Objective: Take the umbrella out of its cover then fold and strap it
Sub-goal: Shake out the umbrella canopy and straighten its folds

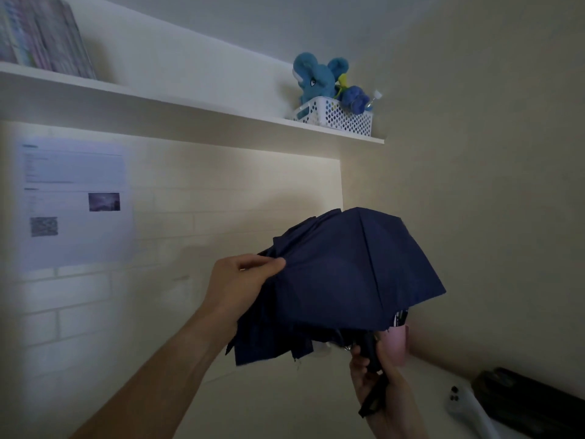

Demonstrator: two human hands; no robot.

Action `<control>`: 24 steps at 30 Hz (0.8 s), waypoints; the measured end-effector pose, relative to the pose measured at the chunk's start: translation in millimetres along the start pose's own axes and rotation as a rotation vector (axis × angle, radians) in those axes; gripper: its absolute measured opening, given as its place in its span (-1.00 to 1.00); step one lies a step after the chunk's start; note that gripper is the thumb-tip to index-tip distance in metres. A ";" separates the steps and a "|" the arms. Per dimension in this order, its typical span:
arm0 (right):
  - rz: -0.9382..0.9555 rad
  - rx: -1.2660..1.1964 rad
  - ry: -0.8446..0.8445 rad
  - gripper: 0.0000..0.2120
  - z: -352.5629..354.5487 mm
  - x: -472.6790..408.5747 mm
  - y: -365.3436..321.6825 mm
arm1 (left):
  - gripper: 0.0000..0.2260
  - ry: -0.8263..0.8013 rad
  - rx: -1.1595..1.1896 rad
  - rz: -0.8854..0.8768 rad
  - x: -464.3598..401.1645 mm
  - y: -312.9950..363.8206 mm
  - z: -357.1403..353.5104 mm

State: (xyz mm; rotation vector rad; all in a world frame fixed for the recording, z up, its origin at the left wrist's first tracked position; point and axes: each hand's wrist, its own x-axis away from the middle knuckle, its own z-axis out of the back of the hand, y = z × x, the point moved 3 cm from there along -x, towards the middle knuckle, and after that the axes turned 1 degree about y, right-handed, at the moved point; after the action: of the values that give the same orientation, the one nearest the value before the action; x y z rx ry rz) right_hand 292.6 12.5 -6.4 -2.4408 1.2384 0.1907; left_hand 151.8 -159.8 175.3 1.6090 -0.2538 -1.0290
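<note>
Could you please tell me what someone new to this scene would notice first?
The loose navy-blue fabric umbrella, held up mid-frame, dominates: the left hand pinches its canopy edge while the right hand grips the black handle below. Next comes the bright blue plush elephant in a white perforated basket on the wall shelf above.

The left hand (240, 280) pinches the loose navy canopy of the umbrella (348, 274) while the right hand (376, 372) grips its black handle (370, 351) below.
</note>
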 end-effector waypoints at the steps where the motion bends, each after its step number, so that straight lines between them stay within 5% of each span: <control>1: 0.011 0.006 0.017 0.02 1.3 -0.3 -0.1 | -0.92 -0.025 0.022 0.025 1.1 0.1 -0.9; 8: 0.027 -0.023 0.019 -0.28 -9.1 9.8 1.4 | -0.76 -0.078 -0.175 -0.099 11.2 -5.3 -3.5; 10: 0.029 -0.023 0.039 -0.23 2.4 11.2 -0.8 | -0.76 -0.010 -0.134 0.020 6.1 -22.2 7.0; 13: 0.030 -0.039 0.067 -0.07 -0.5 16.3 -4.0 | -0.77 -0.181 -0.010 0.138 15.4 -31.4 9.5; 16: 0.072 -0.038 0.088 -0.04 22.8 22.0 -6.6 | -0.85 -0.150 0.031 0.232 16.4 -51.1 16.1; 20: 0.070 -0.063 0.258 -0.40 38.8 23.7 -8.3 | -0.77 -0.199 0.040 0.267 13.5 -55.3 15.3; 22: 0.023 -0.042 0.207 -0.12 33.8 22.1 -6.9 | -0.88 -0.205 0.044 0.255 15.8 -51.5 16.4; 24: 0.022 -0.003 0.139 0.05 32.3 21.3 -8.8 | -0.68 -0.120 0.023 0.246 14.7 -49.1 17.4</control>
State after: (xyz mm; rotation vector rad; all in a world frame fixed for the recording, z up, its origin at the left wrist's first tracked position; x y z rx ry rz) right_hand 314.2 14.4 -39.6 -2.4795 1.3238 0.0293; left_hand 130.6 -165.4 125.9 1.4948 -0.5330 -0.9348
